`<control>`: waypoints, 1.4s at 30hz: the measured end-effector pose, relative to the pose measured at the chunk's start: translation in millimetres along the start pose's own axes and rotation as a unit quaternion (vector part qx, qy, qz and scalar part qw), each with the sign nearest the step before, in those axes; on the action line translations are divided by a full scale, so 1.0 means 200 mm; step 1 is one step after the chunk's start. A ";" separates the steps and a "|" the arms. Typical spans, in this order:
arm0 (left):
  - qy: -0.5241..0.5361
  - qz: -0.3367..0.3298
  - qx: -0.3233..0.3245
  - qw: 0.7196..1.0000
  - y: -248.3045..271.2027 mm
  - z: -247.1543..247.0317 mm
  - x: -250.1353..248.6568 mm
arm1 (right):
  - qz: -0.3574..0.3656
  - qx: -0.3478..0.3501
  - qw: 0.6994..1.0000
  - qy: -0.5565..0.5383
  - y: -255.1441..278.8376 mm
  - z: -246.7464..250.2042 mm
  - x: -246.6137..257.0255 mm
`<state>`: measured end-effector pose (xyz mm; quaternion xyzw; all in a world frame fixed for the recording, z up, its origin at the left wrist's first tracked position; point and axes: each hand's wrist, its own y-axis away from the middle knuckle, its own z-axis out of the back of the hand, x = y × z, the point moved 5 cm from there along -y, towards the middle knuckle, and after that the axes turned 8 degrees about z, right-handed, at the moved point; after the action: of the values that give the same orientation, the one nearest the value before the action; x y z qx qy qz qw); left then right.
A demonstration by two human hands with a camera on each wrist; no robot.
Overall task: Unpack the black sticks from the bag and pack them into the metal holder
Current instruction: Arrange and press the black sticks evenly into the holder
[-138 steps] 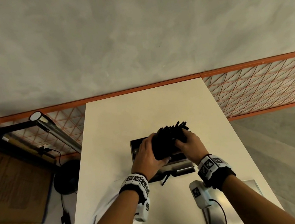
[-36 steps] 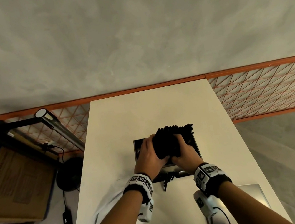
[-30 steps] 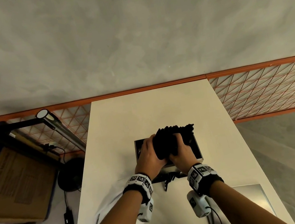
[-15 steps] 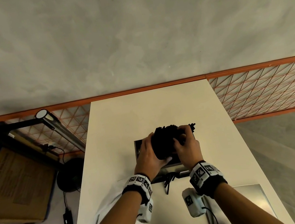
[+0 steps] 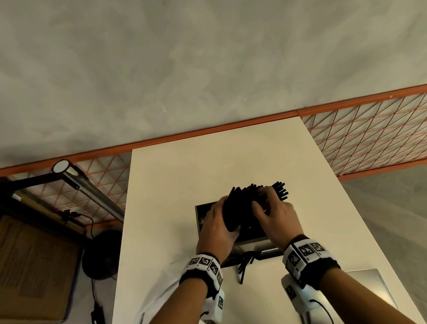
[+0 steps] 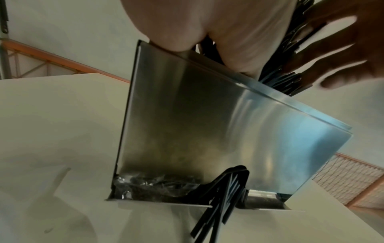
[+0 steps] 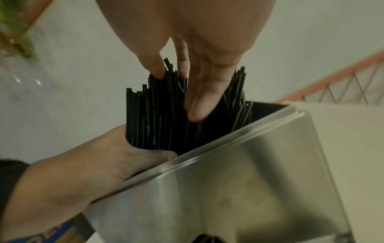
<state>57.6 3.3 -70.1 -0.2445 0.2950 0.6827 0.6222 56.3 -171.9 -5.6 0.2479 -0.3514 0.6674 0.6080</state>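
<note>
A thick bundle of black sticks [image 5: 242, 208] [image 7: 158, 115] stands upright in the open top of the metal holder [image 5: 251, 246] [image 6: 207, 115] [image 7: 249, 180] at mid-table. My left hand [image 5: 214, 226] [image 7: 116, 156] grips the bundle's left side just above the rim. My right hand [image 5: 273, 208] [image 7: 197, 65] lies on the bundle's top right, straight fingers touching the stick tips and the thumb pressed against the sticks. A few loose sticks [image 5: 245, 265] [image 6: 220, 197] poke out of the holder's bottom opening onto the table.
Crumpled clear plastic [image 6: 155, 184] shows in the holder's bottom opening, and more clear plastic [image 5: 156, 298] lies on the table by my left forearm. A flat metal piece [image 5: 369, 291] sits near the front right edge. An orange mesh fence [image 5: 385, 133] runs behind the table.
My right hand has shifted from the near side of the bundle up to its top right. The stick tops have fanned out rightward. My left hand keeps its hold.
</note>
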 end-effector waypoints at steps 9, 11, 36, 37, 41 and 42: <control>-0.001 -0.024 0.012 1.000 0.00 0.00 -0.01 | 0.003 -0.094 0.990 0.101 -0.07 0.09 -0.12; 0.006 -0.037 0.013 0.999 0.00 0.00 -0.02 | 0.039 -0.029 0.993 0.112 -0.07 0.01 -0.14; -0.054 -0.051 0.069 0.995 0.01 -0.04 -0.02 | -0.020 0.191 0.980 0.058 0.00 0.13 -0.17; -0.055 -0.052 0.067 0.995 0.01 -0.04 -0.02 | -0.012 0.209 0.977 0.047 0.01 0.11 -0.16; -0.064 -0.046 0.072 0.994 0.01 -0.04 -0.03 | 0.059 0.276 0.953 0.112 0.06 0.02 -0.14; -0.066 -0.045 0.074 0.994 0.01 -0.04 -0.03 | 0.071 0.272 0.949 0.143 0.06 0.00 -0.15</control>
<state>56.1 -6.6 -71.0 -0.1650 0.2917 0.6449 0.6869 48.5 -191.4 -30.6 0.2808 -0.0827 0.8074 0.5122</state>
